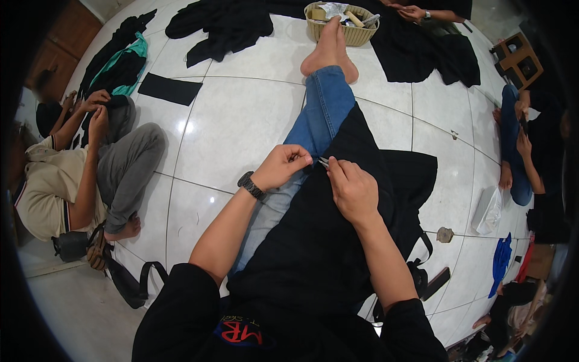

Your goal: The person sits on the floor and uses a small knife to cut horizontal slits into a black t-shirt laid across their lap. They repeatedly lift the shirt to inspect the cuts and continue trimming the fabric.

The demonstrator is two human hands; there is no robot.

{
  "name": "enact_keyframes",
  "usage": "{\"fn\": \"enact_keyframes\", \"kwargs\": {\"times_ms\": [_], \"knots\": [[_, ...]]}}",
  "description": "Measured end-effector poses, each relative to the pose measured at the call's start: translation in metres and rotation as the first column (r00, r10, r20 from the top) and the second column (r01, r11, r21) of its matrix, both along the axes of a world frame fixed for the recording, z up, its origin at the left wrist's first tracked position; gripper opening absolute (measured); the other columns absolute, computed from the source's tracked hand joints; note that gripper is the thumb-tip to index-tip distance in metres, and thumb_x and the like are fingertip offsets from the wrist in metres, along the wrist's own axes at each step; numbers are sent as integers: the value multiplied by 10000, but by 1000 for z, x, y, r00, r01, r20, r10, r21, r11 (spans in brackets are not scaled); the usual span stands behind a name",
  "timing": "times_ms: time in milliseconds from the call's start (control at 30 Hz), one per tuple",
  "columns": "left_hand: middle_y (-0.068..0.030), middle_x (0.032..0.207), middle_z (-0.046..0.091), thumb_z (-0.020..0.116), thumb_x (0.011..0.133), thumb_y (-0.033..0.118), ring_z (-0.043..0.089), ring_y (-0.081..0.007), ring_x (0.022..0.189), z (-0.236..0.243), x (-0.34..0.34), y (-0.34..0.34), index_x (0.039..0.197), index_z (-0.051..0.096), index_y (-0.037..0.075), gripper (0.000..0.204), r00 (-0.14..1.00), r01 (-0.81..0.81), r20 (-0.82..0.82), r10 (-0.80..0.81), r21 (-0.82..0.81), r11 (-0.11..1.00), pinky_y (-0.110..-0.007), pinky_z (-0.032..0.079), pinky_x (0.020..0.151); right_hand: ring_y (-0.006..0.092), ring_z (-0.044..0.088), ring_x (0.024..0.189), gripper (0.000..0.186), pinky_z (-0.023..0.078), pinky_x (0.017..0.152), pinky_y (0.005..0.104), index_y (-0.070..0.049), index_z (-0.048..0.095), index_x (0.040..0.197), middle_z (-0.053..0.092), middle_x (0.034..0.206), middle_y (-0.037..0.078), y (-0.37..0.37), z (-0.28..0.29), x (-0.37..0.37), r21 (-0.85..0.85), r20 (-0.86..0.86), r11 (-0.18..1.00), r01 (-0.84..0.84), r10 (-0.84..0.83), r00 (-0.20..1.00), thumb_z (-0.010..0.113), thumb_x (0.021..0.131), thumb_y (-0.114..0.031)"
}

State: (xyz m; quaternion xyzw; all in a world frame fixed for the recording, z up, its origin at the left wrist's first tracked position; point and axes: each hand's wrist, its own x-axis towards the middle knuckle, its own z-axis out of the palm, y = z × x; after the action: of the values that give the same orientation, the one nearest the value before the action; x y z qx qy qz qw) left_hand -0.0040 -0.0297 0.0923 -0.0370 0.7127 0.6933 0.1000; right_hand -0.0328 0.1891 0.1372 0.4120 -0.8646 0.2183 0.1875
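Observation:
A large piece of black cloth [313, 235] lies across my lap and over my right leg, spilling onto the tiles at the right. My left hand [281, 169], with a dark watch on its wrist, is pinched closed by the cloth's left edge, over my jeans. What sits between those fingertips is too small to make out. Close beside it, my right hand [356, 190] grips a small silvery tool [324, 161] whose narrow tip points toward the left fingertips. Most of the tool is hidden in the fingers, so its kind cannot be told.
Past my bare feet stands a beige basket [341, 33] with tools and spools. Black garments [220, 27] and a dark rectangular piece [170, 88] lie on white tiles. People sit at left and right, near a brown holder [518, 60], a white plastic bag [487, 211] and a black bag [129, 286].

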Motion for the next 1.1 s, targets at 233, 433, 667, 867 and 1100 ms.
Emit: {"fn": "enact_keyframes", "kwargs": {"times_ms": [233, 433, 667, 867, 1100], "knots": [[-29, 913, 677, 618, 985, 158, 542, -22, 741, 7, 4, 0, 955, 664, 23, 146, 996, -71, -28, 79, 237, 969, -192, 428, 640, 222, 663, 759, 247, 531, 620, 330, -8, 694, 1091, 658, 883, 70, 1, 1, 0, -37, 63, 999, 34, -32, 998, 703, 869, -117], [-8, 829, 666, 603, 992, 169, 516, -41, 635, 22, 20, -15, 1001, 675, 32, 155, 987, -25, 159, -12, 230, 973, -210, 418, 595, 273, 692, 771, 290, 556, 657, 347, -8, 687, 1103, 696, 934, 102, 9, 2, 2, -250, 205, 964, 94, -43, 978, 751, 835, -99], [-115, 717, 665, 692, 909, 216, 634, -192, 670, 31, 28, 6, 1085, 726, 37, 253, 986, 29, -121, -113, -547, 836, -332, 487, 638, 282, 698, 769, 277, 560, 660, 348, 2, 687, 1086, 702, 928, 113, 10, 8, 3, -294, 226, 953, 69, -1, 974, 753, 831, -82], [-104, 733, 679, 715, 876, 207, 641, -204, 671, 31, 24, 15, 993, 744, 82, 173, 983, 76, -54, -175, -749, 658, -331, 495, 644, 284, 697, 777, 285, 559, 666, 355, 9, 683, 1091, 701, 931, 115, 12, 7, 8, -241, 244, 970, 36, 24, 970, 749, 831, -88], [-1, 755, 661, 687, 933, 153, 556, -66, 684, 16, 22, -5, 948, 716, -7, 163, 990, 111, 106, -89, -224, 968, -243, 452, 633, 260, 668, 769, 267, 544, 655, 361, 5, 685, 1098, 661, 895, 95, 10, 4, 17, -100, 188, 994, -46, 65, 980, 717, 866, -123]]}}
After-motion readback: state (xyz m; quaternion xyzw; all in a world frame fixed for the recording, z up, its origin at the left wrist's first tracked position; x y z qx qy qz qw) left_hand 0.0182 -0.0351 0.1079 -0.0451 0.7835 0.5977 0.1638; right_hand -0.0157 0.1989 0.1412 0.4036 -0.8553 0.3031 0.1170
